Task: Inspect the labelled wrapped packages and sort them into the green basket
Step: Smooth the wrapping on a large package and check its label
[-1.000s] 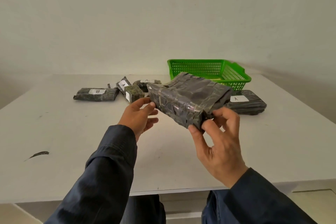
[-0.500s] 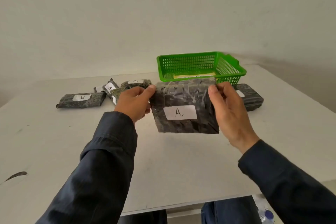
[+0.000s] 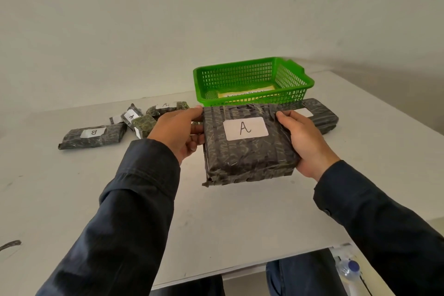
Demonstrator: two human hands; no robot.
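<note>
A dark wrapped package (image 3: 247, 154) with a white label reading "A" is held above the white table (image 3: 72, 187), label facing me. My left hand (image 3: 179, 131) grips its left edge and my right hand (image 3: 304, 142) grips its right edge. Behind it stands the green basket (image 3: 295, 84), with a yellowish paper on its floor. Another wrapped package (image 3: 320, 115) with a white label lies just right of the basket's front, partly hidden by my right hand.
At the back left lie a long package labelled "B" (image 3: 92, 136), two packages labelled "A" (image 3: 168, 107) (image 3: 131, 116), and a small greenish one (image 3: 143, 125). A dark scrap (image 3: 10, 245) lies at the left table edge. A plastic bottle (image 3: 348, 269) shows below the table's near edge.
Both hands turned the package over so its "A" label faces me, then tilted its top away and lowered it slightly. My view shifted down and right.
</note>
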